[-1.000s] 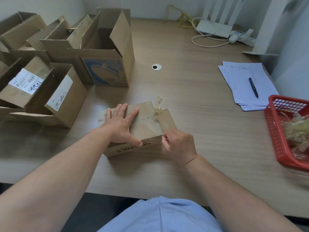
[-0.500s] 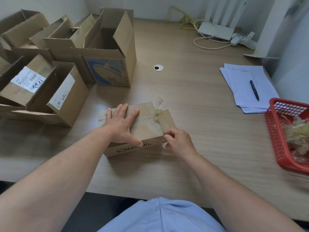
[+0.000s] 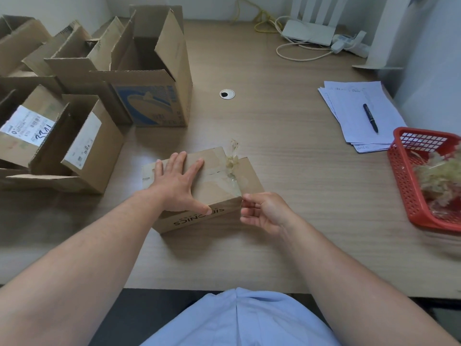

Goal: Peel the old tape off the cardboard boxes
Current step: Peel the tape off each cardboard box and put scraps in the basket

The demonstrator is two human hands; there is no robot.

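A small closed cardboard box point(image 3: 219, 186) with upside-down dark lettering on its front lies near the table's front edge. Clear tape point(image 3: 233, 171) runs across its top, with a crumpled, lifted end at the far edge. My left hand point(image 3: 178, 187) presses flat on the box top, fingers spread, thumb at the front edge. My right hand point(image 3: 262, 211) is at the box's front right corner, its thumb and forefinger pinching the tape's near end there.
Several opened cardboard boxes point(image 3: 149, 78) crowd the left side of the wooden table point(image 3: 287, 151). A red basket point(image 3: 409, 186) holding peeled tape sits at the right edge. Papers with a pen point(image 3: 370, 118) lie behind it. Cables and a white device are at the back.
My right hand has turned palm-up and shifted slightly right at the box corner, now pinching the tape end. My left hand stays pressed on the box.
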